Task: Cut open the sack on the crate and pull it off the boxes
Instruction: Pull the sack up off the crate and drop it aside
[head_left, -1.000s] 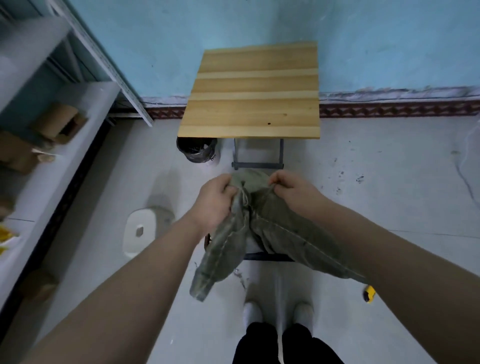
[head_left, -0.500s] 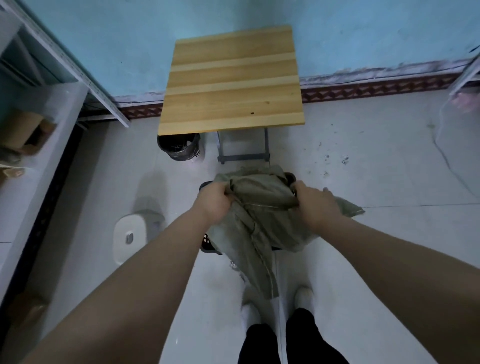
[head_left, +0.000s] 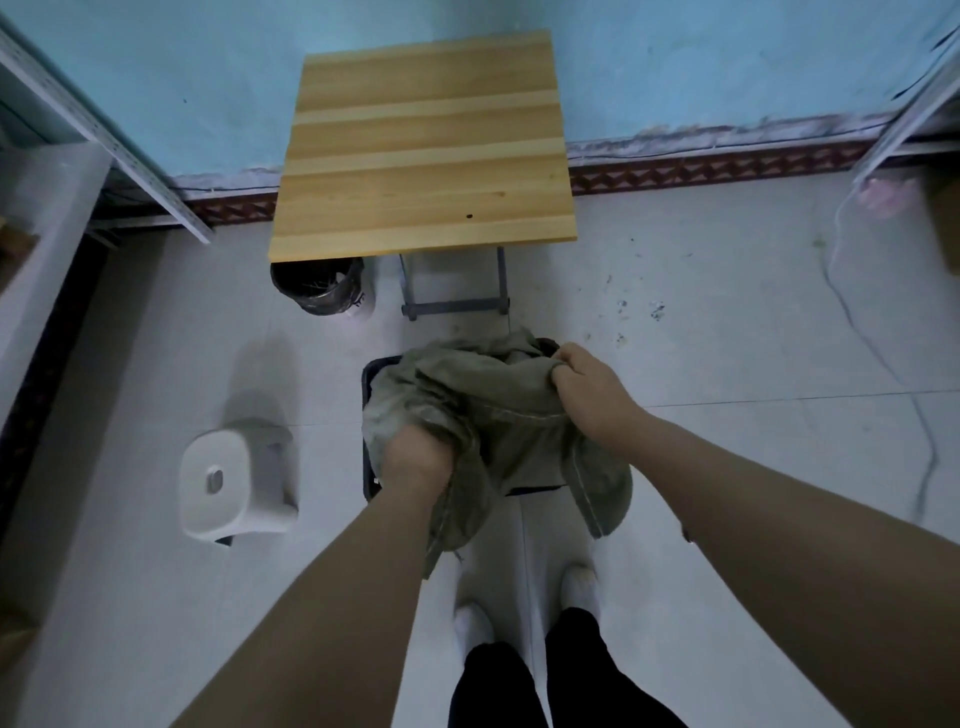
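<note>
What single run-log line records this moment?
stage: pulling sack | left hand: buried in sack folds | right hand: grip on sack's far edge | sack: draped over crate | boxes: hidden

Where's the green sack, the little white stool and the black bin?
green sack (head_left: 498, 400), head view, middle folds.
white stool (head_left: 221, 475), head view, seat top.
black bin (head_left: 317, 286), head view, visible side.
</note>
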